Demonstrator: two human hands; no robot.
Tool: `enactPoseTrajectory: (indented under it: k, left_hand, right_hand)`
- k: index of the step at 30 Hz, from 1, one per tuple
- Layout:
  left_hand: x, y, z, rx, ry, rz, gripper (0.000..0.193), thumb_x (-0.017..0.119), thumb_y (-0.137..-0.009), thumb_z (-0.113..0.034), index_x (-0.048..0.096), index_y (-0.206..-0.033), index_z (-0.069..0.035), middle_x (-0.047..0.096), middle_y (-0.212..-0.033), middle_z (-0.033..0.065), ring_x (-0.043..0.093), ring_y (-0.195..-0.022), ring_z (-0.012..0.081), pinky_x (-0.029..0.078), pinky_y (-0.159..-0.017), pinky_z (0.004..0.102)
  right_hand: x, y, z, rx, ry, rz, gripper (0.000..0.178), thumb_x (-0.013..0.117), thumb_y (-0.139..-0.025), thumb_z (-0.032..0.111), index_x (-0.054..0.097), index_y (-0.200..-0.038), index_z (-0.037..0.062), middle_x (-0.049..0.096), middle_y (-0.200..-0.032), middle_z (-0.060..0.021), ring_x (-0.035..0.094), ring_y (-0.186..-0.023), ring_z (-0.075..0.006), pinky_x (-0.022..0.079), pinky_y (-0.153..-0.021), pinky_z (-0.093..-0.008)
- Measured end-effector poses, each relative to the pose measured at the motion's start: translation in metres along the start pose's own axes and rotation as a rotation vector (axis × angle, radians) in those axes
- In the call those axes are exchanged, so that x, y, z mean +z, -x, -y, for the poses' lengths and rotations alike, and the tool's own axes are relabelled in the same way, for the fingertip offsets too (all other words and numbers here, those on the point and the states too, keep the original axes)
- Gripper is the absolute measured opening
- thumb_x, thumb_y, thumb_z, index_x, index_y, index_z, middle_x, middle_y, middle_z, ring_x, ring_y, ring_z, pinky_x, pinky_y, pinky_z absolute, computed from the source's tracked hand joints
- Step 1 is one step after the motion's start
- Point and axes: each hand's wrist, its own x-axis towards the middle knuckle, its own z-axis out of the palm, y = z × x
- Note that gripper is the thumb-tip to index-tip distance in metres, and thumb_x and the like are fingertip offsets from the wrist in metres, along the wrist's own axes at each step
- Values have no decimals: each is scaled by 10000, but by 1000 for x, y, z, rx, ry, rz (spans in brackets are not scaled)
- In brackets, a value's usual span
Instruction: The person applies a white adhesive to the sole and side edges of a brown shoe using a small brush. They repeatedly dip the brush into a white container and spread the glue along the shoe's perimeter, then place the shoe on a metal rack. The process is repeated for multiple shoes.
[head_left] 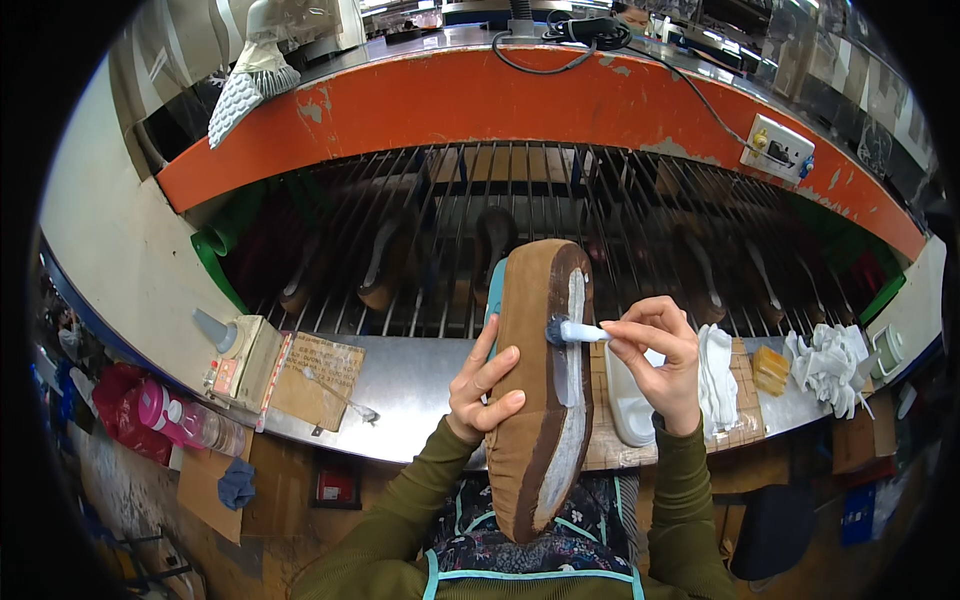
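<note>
Left hand (484,385) grips the brown shoe (541,385); right hand (655,355) fingers pinch a small brush (572,331), coating its rim; next stroke likely runs farther along.

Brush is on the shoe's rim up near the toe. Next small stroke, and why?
Probably draw the brush down the rim toward the heel: its head sits on the shoe near the toe, the right hand pinches the handle, and the left hand steadies the shoe.

Tan written card (318,378) flat on the metal bench at left, small red sign (337,486) below the bench edge
</note>
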Motion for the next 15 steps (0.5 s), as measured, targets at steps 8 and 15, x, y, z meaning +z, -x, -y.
enactPoseTrajectory:
  k: [8,15]
  left_hand:
    - [0,-1,11,-45,3,-11,379,659,-810,-84,503,-1129,-216,500,-1314,153,451,-1186,541,471,-966,551]
    - [2,-17,19,111,-97,-64,371,665,-810,-98,505,-1124,-215,519,-1294,147,458,-1188,527,484,-962,534]
  right_hand:
    - [-4,14,7,75,-58,69,222,741,-748,22,750,-950,113,561,-863,-10,531,-673,-87,424,-613,-219]
    - [-8,26,11,99,-37,87,236,749,-732,24,752,-947,122,565,-862,-5,511,-683,-95,416,-630,-221]
